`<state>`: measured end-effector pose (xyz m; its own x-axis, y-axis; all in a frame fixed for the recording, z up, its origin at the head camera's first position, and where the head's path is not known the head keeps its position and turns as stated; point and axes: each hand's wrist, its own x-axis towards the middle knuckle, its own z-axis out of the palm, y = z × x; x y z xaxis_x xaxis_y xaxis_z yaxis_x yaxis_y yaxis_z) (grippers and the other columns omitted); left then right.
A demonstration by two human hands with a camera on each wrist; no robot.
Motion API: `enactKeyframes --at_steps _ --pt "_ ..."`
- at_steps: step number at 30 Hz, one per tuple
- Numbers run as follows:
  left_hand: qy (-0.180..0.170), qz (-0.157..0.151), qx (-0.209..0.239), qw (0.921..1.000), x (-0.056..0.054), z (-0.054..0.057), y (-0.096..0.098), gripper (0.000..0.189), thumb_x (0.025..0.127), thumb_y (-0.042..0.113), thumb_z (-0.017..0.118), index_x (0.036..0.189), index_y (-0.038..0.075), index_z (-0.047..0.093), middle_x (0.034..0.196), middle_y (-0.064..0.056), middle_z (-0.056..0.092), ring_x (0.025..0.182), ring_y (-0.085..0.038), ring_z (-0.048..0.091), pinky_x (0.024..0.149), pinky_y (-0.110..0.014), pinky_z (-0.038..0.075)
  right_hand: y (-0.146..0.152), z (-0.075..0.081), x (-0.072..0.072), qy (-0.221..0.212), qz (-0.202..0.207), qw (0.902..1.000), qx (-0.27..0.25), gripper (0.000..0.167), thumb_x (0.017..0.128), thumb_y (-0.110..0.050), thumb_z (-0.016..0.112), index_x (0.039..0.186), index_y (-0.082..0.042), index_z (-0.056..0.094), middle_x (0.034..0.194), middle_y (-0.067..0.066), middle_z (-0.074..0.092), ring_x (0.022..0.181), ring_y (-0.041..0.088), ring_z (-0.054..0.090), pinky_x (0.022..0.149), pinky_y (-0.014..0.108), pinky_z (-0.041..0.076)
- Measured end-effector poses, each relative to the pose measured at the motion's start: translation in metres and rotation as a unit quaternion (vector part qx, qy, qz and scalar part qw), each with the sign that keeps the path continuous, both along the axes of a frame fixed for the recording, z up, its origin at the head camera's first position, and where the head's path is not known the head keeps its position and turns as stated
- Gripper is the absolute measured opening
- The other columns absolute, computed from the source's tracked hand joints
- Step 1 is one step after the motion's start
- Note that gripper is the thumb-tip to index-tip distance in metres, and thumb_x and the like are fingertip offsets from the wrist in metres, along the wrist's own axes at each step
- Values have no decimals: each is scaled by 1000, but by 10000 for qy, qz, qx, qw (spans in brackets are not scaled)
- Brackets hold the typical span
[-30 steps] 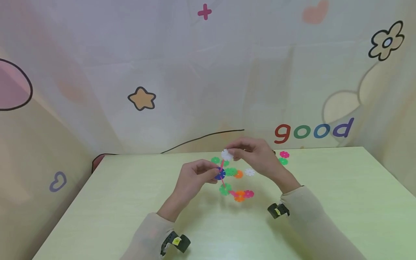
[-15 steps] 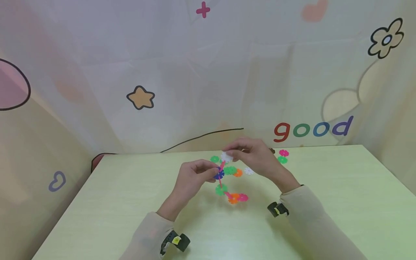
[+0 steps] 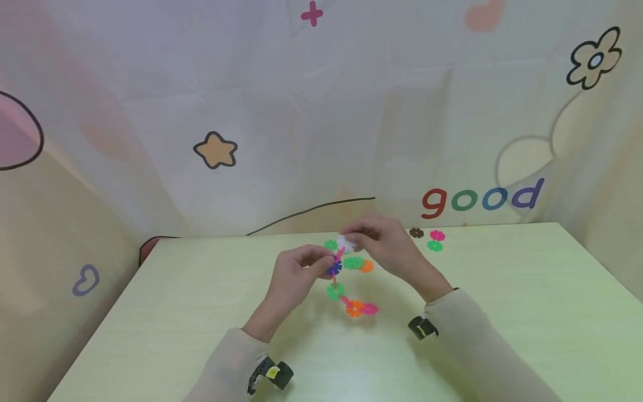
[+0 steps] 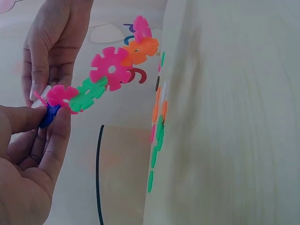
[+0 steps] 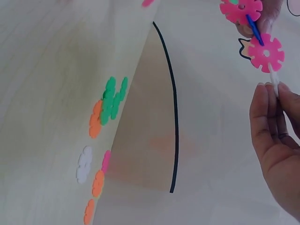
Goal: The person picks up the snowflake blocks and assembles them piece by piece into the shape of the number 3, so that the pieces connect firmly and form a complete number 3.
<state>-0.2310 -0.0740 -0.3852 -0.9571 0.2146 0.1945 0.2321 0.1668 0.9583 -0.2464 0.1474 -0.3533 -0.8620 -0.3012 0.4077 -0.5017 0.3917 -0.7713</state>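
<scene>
Both hands hold a chain of slotted plastic snowflake discs up over the table. My left hand (image 3: 301, 276) pinches the blue disc (image 4: 48, 116) between thumb and fingers. My right hand (image 3: 382, 245) pinches the white disc (image 3: 345, 243) at the top end. Between these two sits a pink disc (image 5: 266, 54), with the white one at its edge in the right wrist view. Below the blue disc, the chain runs through a pink disc (image 4: 61, 96), a green disc (image 3: 335, 291), another pink disc (image 4: 111, 69) and an orange disc (image 3: 354, 309), ending in a pink disc (image 3: 370, 309).
Loose discs lie on the table (image 3: 201, 312) behind the hands: green ones (image 3: 354, 263), an orange one (image 3: 368, 266) and a white one (image 5: 84, 164). Farther right, near the back edge, are a brown disc (image 3: 416, 233), a pink disc (image 3: 437, 235) and a green disc (image 3: 435, 246). A printed curtain (image 3: 301, 111) hangs behind.
My right hand has shifted slightly left with the white disc, uncovering the brown disc at the back. The chain's lower end has swung left and slightly down. Both hands keep their hold.
</scene>
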Motion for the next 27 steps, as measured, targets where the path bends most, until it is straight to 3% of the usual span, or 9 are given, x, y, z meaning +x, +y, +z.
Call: enactKeyframes --at_steps 7,13,17,22,27 --pt "-114 9 216 9997 0 0 -1 11 101 3 77 109 -5 81 100 -21 81 79 -17 81 81 -31 71 -3 -2 0 -40 18 10000 -81 15 103 -3 75 116 -1 82 106 15 78 87 21 78 85 30 67" --pt "-365 -46 539 9979 -2 0 -1 13 102 2 76 112 -6 79 104 -18 81 82 -11 80 85 -31 70 1 0 -1 -117 195 9997 108 25 106 -7 72 130 -6 79 115 12 76 92 19 80 90 29 66" --pt "-444 -109 534 9975 -3 -1 -3 14 103 3 75 114 -6 78 106 -18 81 88 -17 82 88 -32 70 3 1 -2 -312 258 9991 151 30 107 -8 70 136 -6 76 119 13 76 97 24 82 96 42 68" --pt "-471 -153 376 9981 -3 -3 -4 15 104 5 75 116 -3 79 111 -17 81 93 -19 82 91 -31 69 5 1 -3 -779 124 9969 5 24 106 -14 73 129 -6 76 115 12 81 100 29 82 105 54 65" --pt "-390 -64 180 9991 -1 -2 -4 16 104 10 76 116 1 80 113 -15 82 94 -16 80 92 -29 69 6 1 -4 -795 242 9965 -29 19 103 -11 77 121 -6 77 111 12 81 101 26 80 99 43 67"
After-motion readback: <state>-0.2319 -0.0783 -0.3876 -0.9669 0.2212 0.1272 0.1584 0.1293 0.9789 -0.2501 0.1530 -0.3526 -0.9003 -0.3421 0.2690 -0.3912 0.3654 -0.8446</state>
